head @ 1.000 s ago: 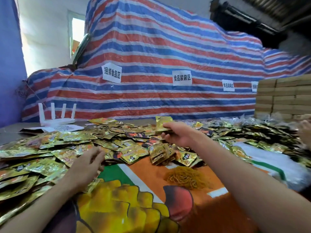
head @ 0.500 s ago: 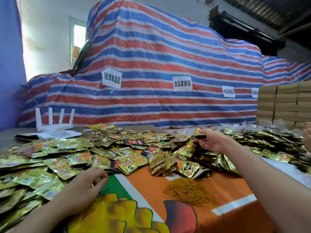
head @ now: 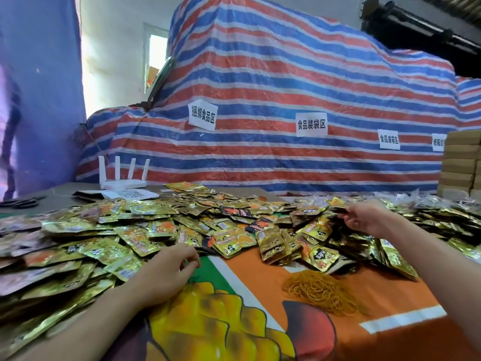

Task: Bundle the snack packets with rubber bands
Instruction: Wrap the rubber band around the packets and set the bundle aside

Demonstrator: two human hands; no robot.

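A wide heap of gold foil snack packets (head: 145, 230) covers the table from the left edge to the far right. A loose pile of yellow rubber bands (head: 321, 289) lies on the orange printed tablecloth (head: 260, 282) in front of the heap. My left hand (head: 166, 274) rests at the near edge of the heap, fingers loosely curled, with nothing plainly held. My right hand (head: 364, 217) reaches over the right part of the heap, and its thumb and fingers pinch a gold snack packet (head: 337, 203) at the fingertips.
A white router (head: 122, 178) and a printed paper sheet (head: 130, 194) sit at the back left, with scissors (head: 20, 203) near the left edge. Clear plastic bags (head: 429, 199) lie at the back right beside stacked cardboard boxes (head: 460, 162). A striped tarp (head: 286, 87) rises behind the table.
My right hand has carried a gold packet from the middle of the heap away to the right. My left hand has stayed at the heap's near edge.
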